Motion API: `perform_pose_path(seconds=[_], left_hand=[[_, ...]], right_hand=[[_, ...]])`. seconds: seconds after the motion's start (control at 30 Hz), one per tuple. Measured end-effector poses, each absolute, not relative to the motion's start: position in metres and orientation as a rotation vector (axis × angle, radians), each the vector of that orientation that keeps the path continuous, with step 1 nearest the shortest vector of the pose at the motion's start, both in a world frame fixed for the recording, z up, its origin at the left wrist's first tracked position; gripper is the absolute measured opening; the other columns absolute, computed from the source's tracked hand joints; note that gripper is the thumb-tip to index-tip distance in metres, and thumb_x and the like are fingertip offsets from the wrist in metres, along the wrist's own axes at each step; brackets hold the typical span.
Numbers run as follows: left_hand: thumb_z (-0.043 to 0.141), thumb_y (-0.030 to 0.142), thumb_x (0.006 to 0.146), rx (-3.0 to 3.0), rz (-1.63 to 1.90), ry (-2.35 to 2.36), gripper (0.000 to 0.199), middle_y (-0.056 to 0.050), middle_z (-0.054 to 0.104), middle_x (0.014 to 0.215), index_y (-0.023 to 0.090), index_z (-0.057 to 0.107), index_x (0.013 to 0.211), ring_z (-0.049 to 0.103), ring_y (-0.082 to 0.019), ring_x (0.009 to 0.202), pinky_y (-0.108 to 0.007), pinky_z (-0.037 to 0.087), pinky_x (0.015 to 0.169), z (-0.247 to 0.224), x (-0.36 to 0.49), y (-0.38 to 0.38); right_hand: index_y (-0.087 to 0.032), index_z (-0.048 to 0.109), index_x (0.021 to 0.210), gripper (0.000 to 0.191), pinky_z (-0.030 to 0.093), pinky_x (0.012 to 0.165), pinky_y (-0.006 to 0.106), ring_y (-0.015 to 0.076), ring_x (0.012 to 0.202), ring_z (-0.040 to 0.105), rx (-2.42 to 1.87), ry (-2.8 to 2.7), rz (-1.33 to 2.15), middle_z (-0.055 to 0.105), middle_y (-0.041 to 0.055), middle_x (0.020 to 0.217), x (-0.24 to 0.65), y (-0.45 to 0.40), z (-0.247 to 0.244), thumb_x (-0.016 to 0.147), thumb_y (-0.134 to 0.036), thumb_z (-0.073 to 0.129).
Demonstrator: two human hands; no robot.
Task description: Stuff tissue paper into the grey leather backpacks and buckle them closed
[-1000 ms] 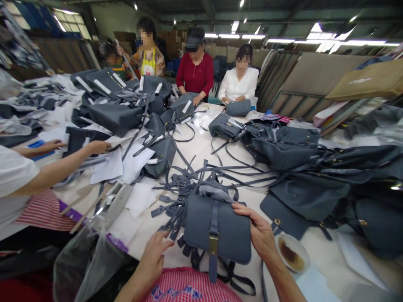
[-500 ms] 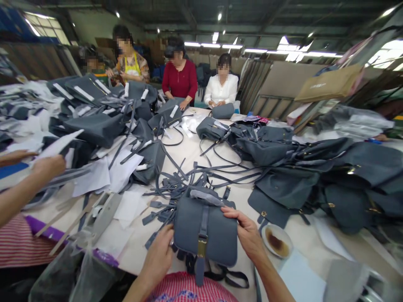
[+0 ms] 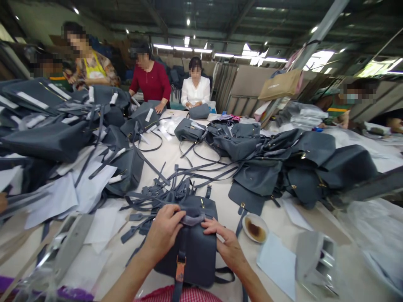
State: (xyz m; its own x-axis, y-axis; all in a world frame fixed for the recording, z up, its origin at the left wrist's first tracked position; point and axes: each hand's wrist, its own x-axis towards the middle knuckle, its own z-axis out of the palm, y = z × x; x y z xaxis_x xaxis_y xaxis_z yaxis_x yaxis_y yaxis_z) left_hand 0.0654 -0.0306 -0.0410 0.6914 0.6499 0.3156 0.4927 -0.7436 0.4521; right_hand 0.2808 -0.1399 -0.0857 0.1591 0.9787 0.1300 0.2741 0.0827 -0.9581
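Head view: dark bag (image 3: 200,256) lies at table's (image 3: 170,154) near edge, flap (image 3: 201,268) down, handle (image 3: 192,220) wrapped; fastening unclear. Left hand (image 3: 164,230), right hand (image 3: 226,244) curl at handle's ends, grip impossible to tell. Heaped bags (image 3: 258,176) toward right edge, one flap hanging open, look unfinished.

Strip lights (image 3: 182,49) (a broken row) glow beneath the dark ceiling (image 3: 217,31).

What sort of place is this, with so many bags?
Probably a bag workshop or small factory: matching dark bags lie heaped on a big pale table, people across it have their hands on bags too, and strip lights shine overhead.
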Motion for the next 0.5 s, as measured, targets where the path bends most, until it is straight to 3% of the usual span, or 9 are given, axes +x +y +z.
perform_pose_path(seconds=[0.1, 0.2, 0.33, 0.43, 0.5], left_hand=[[0.05, 0.01, 0.084, 2.549, 0.581, 0.885, 0.016, -0.007, 0.061, 0.096, 0.02, 0.06, 0.091, 0.053, -0.024, 0.094, -0.04, 0.045, 0.085, -0.038, 0.076, -0.032], [0.05, 0.012, 0.083, 2.478, 0.513, 0.934, 0.01, -0.006, 0.06, 0.09, 0.02, 0.056, 0.085, 0.053, -0.023, 0.089, -0.037, 0.043, 0.08, -0.038, 0.08, -0.026], [0.044, 0.023, 0.088, 2.266, 0.507, 1.158, 0.009, -0.004, 0.06, 0.084, 0.022, 0.052, 0.085, 0.055, -0.022, 0.082, -0.033, 0.041, 0.075, -0.04, 0.087, 0.004], [0.038, 0.029, 0.09, 2.046, 0.576, 1.251, 0.019, 0.0, 0.058, 0.072, 0.023, 0.049, 0.076, 0.056, -0.02, 0.072, -0.03, 0.039, 0.07, -0.041, 0.09, 0.036], [0.038, 0.032, 0.09, 1.947, 0.683, 1.281, 0.022, 0.002, 0.055, 0.067, 0.022, 0.046, 0.072, 0.054, -0.018, 0.067, -0.029, 0.038, 0.069, -0.041, 0.089, 0.053]], right_hand=[[-0.026, 0.074, 0.089, 0.018, 0.027, 0.113, 0.054, 0.0263, 0.119, 0.059, -1.446, -1.292, 0.91, 0.072, 0.0072, 0.114, 0.285, -0.15, -0.09, 0.081, -0.021, 0.058], [-0.023, 0.07, 0.102, 0.025, 0.042, 0.104, 0.045, 0.0268, 0.119, 0.058, -1.614, -1.144, 0.806, 0.066, 0.0112, 0.125, 0.304, -0.16, -0.104, 0.083, -0.032, 0.057], [-0.019, 0.068, 0.096, 0.034, 0.053, 0.077, 0.036, 0.0241, 0.085, 0.069, -2.029, -1.089, 0.677, 0.073, 0.0101, 0.093, 0.338, -0.171, -0.135, 0.087, -0.039, 0.043], [-0.022, 0.068, 0.076, 0.019, 0.049, 0.065, 0.032, 0.0214, 0.066, 0.066, -2.12, -1.214, 0.822, 0.07, 0.0026, 0.068, 0.341, -0.179, -0.159, 0.079, -0.032, 0.051], [-0.023, 0.066, 0.071, 0.014, 0.047, 0.065, 0.029, 0.0201, 0.066, 0.065, -2.136, -1.281, 0.886, 0.068, 0.0006, 0.065, 0.33, -0.18, -0.172, 0.076, -0.027, 0.054]])
